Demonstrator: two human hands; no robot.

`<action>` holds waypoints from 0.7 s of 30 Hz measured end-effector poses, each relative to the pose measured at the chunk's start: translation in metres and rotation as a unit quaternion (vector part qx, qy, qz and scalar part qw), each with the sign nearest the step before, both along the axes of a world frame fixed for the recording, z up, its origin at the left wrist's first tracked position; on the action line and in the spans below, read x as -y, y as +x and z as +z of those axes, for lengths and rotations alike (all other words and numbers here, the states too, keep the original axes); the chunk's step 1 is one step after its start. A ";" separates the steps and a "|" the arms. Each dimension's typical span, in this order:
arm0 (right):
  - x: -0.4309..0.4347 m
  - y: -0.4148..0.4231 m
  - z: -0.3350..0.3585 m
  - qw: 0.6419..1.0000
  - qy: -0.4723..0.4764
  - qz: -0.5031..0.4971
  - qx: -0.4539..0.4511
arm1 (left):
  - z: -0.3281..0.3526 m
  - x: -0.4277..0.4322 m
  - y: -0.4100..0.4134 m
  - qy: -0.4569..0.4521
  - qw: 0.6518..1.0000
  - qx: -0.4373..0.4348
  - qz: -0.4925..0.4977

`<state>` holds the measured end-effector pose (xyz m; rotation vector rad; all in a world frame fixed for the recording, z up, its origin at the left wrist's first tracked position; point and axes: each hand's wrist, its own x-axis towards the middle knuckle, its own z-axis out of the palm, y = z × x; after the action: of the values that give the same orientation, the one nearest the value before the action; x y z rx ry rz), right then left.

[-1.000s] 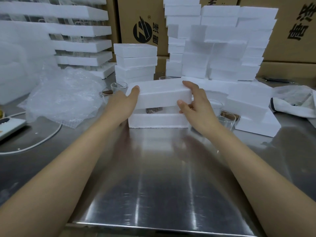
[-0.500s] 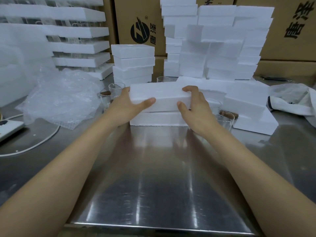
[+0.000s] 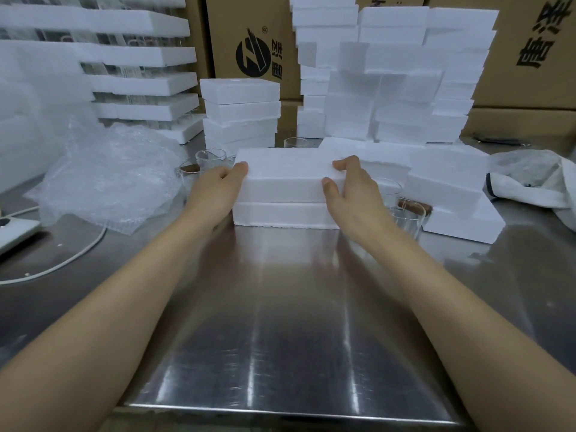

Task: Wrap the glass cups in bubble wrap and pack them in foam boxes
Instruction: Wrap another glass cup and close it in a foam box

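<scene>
— Now, hands: position and grip?

— Left hand (image 3: 218, 190) is at the left end of the upper foam piece (image 3: 286, 174), with its fingers (image 3: 240, 167) curled over the top edge of that end. Right hand (image 3: 353, 198) is at the right end, fingers (image 3: 345, 162) bent over the top face and thumb (image 3: 327, 183) pressed to the front face. Both hands hold this one piece and nothing else.

— Where does the piece sit?

— On the lower foam piece (image 3: 280, 216). Edges are roughly aligned and a seam line shows between the two. The pair stands mid-width on the steel tabletop (image 3: 280, 322), towards its far side. Contents cannot be seen.

— Glass cups?

— Two glass cups (image 3: 210, 155) stand bare on the tabletop just left of the foam pair, behind the left hand. A third cup (image 3: 294, 141) shows its rim behind the pair. Two further cups (image 3: 408, 213) stand just right of it, beyond the right wrist. The nearer one has something brown at its rim; I cannot tell what.

— Bubble wrap?

— The bubble wrap (image 3: 109, 182) lies in a crumpled heap on the left, near the left cups and apart from both hands.

— Surroundings?

— A short stack of foam boxes (image 3: 240, 110) stands behind the cups, with larger foam piles (image 3: 389, 88) to its right. Printed cardboard cartons (image 3: 224, 26) line the back. A white cloth (image 3: 530, 185) lies at the right edge, and a white cable (image 3: 62, 265) and a flat white device (image 3: 15, 230) at the left edge.
</scene>
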<state>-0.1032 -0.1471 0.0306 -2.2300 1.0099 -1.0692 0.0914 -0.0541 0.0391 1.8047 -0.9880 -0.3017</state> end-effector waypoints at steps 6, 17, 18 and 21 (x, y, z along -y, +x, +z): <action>0.002 -0.003 0.000 1.000 -0.013 -0.002 -0.003 | -0.001 0.000 -0.004 0.012 0.999 0.022 0.034; -0.001 -0.001 0.000 0.999 -0.037 -0.019 -0.006 | 0.001 -0.001 -0.007 0.052 0.990 0.127 0.043; -0.002 0.000 0.000 0.999 -0.033 -0.021 -0.006 | 0.000 -0.001 -0.007 0.054 0.989 0.131 0.044; -0.003 0.003 0.000 0.999 -0.026 -0.016 -0.013 | -0.002 0.000 -0.004 0.048 0.990 0.118 0.052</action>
<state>-0.1006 -0.1443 0.0304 -2.2815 1.0441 -1.0956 0.0870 -0.0536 0.0375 2.0069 -1.0517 -0.0719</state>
